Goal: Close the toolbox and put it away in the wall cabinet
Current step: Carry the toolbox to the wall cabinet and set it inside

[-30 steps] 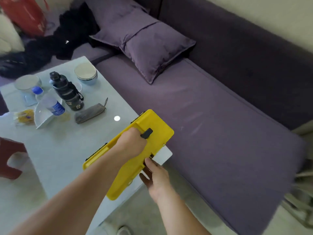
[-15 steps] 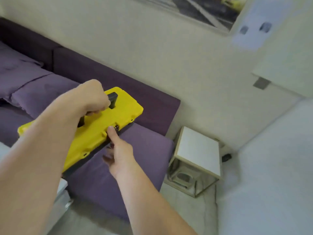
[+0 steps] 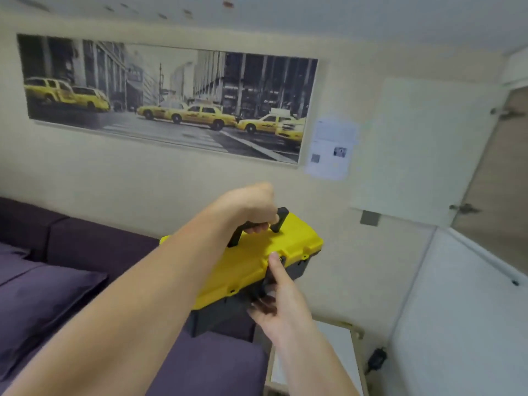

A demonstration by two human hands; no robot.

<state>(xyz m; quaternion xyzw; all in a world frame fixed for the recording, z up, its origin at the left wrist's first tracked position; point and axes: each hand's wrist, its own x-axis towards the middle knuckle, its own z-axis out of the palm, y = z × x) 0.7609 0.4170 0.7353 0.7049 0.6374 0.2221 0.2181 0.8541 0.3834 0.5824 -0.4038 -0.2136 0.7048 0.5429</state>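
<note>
The toolbox [image 3: 245, 270] is hanging in the air above the purple sofa [image 3: 85, 281], its yellow lid down on the black body and the whole box tilting slightly, right end higher; the person's left hand [image 3: 254, 207] is curling tightly around the black handle [image 3: 281, 220] on top of the toolbox, carrying its weight; the right hand [image 3: 281, 298] is pressing against the front of the toolbox, thumb lying up along the edge of the lid near a latch and the other fingers bending under against the dark body, so this hand is bracing the toolbox rather than wrapping fully around anything. Above the toolbox a wide framed picture [image 3: 171, 101] of yellow taxis is hanging on the cream wall; up and to the right of the toolbox a pale wall cabinet [image 3: 423, 150] is standing with its door [image 3: 494, 178] swung open, hinges showing on the edge; a sheet of paper [image 3: 331, 147] is sticking to the wall between the picture and the cabinet; below the toolbox, to its right, a small white-topped side bench [image 3: 340, 358] is sitting just beside the sofa's end.
</note>
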